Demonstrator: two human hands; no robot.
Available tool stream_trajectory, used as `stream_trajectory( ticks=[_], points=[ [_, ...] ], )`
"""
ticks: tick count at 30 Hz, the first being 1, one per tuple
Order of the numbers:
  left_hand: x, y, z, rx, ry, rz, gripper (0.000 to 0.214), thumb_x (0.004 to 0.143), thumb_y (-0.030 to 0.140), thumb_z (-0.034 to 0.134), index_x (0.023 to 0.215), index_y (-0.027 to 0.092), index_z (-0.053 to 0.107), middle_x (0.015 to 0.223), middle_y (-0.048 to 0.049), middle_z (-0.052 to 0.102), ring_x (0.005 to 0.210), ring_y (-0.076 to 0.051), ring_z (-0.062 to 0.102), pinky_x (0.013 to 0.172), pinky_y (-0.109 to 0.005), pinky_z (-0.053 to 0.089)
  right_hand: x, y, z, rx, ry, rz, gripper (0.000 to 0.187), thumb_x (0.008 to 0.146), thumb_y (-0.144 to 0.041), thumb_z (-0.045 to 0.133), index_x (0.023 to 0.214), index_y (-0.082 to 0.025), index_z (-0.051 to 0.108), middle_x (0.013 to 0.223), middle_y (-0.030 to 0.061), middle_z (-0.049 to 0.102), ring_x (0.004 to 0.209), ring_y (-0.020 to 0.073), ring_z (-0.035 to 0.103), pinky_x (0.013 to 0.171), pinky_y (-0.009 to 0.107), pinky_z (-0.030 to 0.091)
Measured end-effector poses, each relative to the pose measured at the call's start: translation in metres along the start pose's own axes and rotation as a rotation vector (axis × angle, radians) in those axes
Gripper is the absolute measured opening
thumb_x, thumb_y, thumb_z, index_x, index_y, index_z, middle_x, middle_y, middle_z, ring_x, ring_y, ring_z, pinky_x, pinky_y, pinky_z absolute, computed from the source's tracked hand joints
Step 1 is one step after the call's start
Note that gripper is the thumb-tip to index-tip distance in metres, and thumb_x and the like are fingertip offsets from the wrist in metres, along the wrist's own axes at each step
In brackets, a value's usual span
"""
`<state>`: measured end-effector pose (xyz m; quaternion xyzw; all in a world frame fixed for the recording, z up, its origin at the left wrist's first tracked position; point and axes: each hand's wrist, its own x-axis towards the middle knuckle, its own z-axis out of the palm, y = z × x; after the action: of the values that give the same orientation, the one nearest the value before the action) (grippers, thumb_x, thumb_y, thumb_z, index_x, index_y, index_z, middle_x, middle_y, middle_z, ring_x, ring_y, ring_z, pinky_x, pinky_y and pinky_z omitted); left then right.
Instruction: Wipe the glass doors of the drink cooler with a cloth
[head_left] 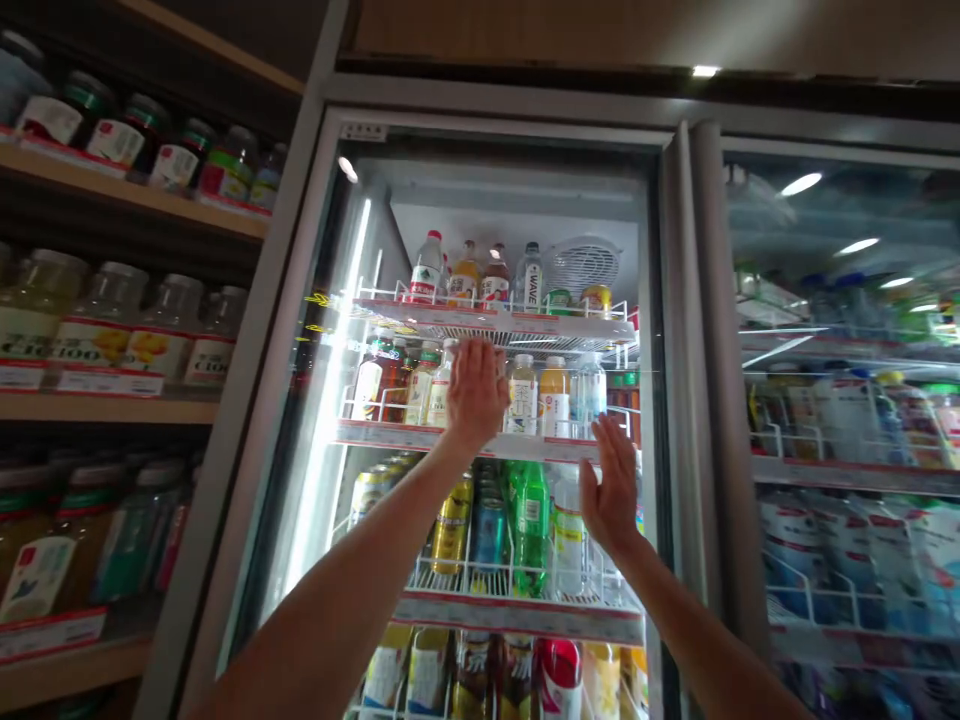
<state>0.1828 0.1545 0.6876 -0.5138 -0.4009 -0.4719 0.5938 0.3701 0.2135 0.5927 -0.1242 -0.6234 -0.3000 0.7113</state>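
My left hand [476, 392] is raised with fingers stretched flat, pressed against or just before the glass door [315, 420] of a lit drinks fridge, at the second shelf's height. My right hand [613, 485] is lower and to the right, also open with fingers straight, near the door's right edge. Neither hand holds anything. Behind the glass stand bottles on wire shelves: a white-labelled bottle [427, 268] on the top shelf, a yellow juice bottle [553, 398] on the second, a green bottle [531, 525] and cans [451, 525] on the third.
A second glass-door fridge [847, 420] stands to the right, full of drinks. Wooden shelves [127, 195] at the left carry rows of jars and bottles. A grey door frame [686, 380] separates the two fridges.
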Motion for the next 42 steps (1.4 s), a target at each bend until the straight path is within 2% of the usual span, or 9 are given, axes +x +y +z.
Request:
stream_trajectory(
  ticks=[5, 10, 18, 23, 29, 34, 36, 39, 42],
  points=[
    [-0.004, 0.062, 0.018, -0.103, -0.228, 0.549, 0.044, 0.088, 0.027, 0.039, 0.130, 0.014, 0.043, 0.138, -0.0112, 0.046, 0.137, -0.024, 0.028, 0.113, -0.043, 0.028, 0.014, 0.032, -0.014, -0.054, 0.045, 0.054, 0.055, 0.092, -0.025, 0.037, 0.145, -0.023, 0.023, 0.145, 0.0114, 0.038, 0.137, 0.0263, 0.029, 0.107, 0.056, 0.031],
    [0.030, 0.075, 0.028, -0.045, -0.199, 0.191, 0.052, 0.087, 0.030, 0.041, 0.133, 0.005, 0.038, 0.143, -0.0188, 0.037, 0.138, -0.029, 0.024, 0.113, -0.050, 0.027, 0.015, 0.052, -0.025, -0.033, -0.009, 0.076, 0.054, 0.093, -0.026, 0.033, 0.146, -0.023, 0.021, 0.147, 0.0100, 0.034, 0.139, 0.0240, 0.026, 0.109, 0.053, 0.032],
    [-0.060, 0.102, 0.004, -0.112, -0.361, 0.667, 0.049, 0.087, 0.034, 0.041, 0.132, 0.013, 0.040, 0.143, -0.0103, 0.040, 0.140, -0.025, 0.019, 0.115, -0.043, 0.025, 0.008, 0.062, -0.030, -0.052, -0.082, 0.044, 0.055, 0.093, -0.025, 0.032, 0.146, -0.022, 0.019, 0.147, 0.0104, 0.036, 0.139, 0.0229, 0.027, 0.109, 0.052, 0.031],
    [-0.071, 0.094, -0.005, -0.012, -0.244, 0.307, 0.050, 0.088, 0.030, 0.040, 0.133, 0.008, 0.037, 0.142, -0.0163, 0.039, 0.140, -0.028, 0.018, 0.111, -0.047, 0.031, 0.006, 0.060, -0.026, -0.109, -0.104, 0.028, 0.054, 0.093, -0.025, 0.033, 0.145, -0.021, 0.023, 0.147, 0.0112, 0.035, 0.139, 0.0236, 0.025, 0.110, 0.052, 0.025],
    [-0.134, 0.107, -0.024, -0.166, -0.482, 0.739, 0.046, 0.086, 0.033, 0.045, 0.129, 0.016, 0.046, 0.141, -0.0075, 0.043, 0.138, -0.025, 0.026, 0.116, -0.041, 0.025, -0.008, 0.057, -0.029, -0.104, -0.126, 0.013, 0.052, 0.093, -0.027, 0.033, 0.144, -0.020, 0.026, 0.145, 0.0113, 0.039, 0.139, 0.0232, 0.027, 0.111, 0.050, 0.023],
    [-0.135, 0.091, -0.028, -0.048, -0.294, 0.313, 0.051, 0.088, 0.030, 0.042, 0.135, 0.011, 0.036, 0.143, -0.0155, 0.039, 0.141, -0.027, 0.016, 0.111, -0.048, 0.030, -0.019, 0.054, -0.033, -0.138, -0.139, 0.008, 0.052, 0.093, -0.027, 0.035, 0.144, -0.021, 0.027, 0.145, 0.0105, 0.039, 0.139, 0.0232, 0.027, 0.112, 0.050, 0.021],
    [-0.142, 0.091, -0.031, -0.040, -0.282, 0.324, 0.050, 0.088, 0.031, 0.041, 0.133, 0.010, 0.038, 0.142, -0.0152, 0.040, 0.140, -0.028, 0.017, 0.110, -0.048, 0.031, -0.025, 0.047, -0.034, -0.135, -0.161, -0.026, 0.054, 0.092, -0.026, 0.037, 0.144, -0.022, 0.025, 0.146, 0.0100, 0.038, 0.139, 0.0235, 0.026, 0.112, 0.050, 0.021],
    [-0.161, 0.089, -0.040, -0.114, -0.386, 0.540, 0.045, 0.087, 0.032, 0.044, 0.129, 0.017, 0.045, 0.140, -0.0076, 0.046, 0.139, -0.025, 0.021, 0.112, -0.043, 0.029, -0.035, 0.029, -0.034, -0.089, -0.226, -0.099, 0.057, 0.090, -0.023, 0.040, 0.144, -0.022, 0.024, 0.146, 0.0094, 0.038, 0.140, 0.0234, 0.024, 0.113, 0.049, 0.020],
    [-0.164, 0.071, -0.047, -0.070, -0.335, 0.377, 0.049, 0.087, 0.028, 0.044, 0.134, 0.014, 0.039, 0.142, -0.0108, 0.042, 0.140, -0.024, 0.019, 0.113, -0.044, 0.028, -0.046, 0.011, -0.033, -0.053, -0.289, -0.117, 0.058, 0.089, -0.021, 0.040, 0.144, -0.024, 0.024, 0.148, 0.0072, 0.036, 0.141, 0.0221, 0.023, 0.114, 0.047, 0.018]
  ],
)
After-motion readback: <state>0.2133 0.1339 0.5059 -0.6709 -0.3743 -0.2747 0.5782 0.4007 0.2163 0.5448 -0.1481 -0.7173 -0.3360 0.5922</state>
